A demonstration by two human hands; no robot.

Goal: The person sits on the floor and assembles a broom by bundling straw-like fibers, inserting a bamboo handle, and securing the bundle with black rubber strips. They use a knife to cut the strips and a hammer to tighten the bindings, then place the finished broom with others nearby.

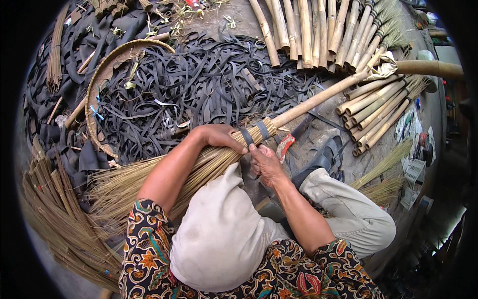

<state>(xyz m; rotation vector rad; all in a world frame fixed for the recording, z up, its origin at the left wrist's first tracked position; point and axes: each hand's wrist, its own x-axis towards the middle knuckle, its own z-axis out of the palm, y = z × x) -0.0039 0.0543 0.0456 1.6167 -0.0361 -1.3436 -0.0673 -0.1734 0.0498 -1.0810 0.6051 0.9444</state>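
Our left hand [216, 135] clenches the straw broom head [164, 174] on its pale bamboo handle [318, 98], two dark rubber bands [255, 133] already wrapped, while our right hand [265, 163] pinches the binding, unfinished.

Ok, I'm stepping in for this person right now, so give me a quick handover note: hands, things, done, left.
Left hand grips the broom at its neck, over the straw bundle.
Right hand pinches just below the dark bands around the neck.
The bamboo handle points up right; loose black strips lie beyond.
Done: bands are on.
Left: probably tightening them; I cannot tell how firmly they sit.
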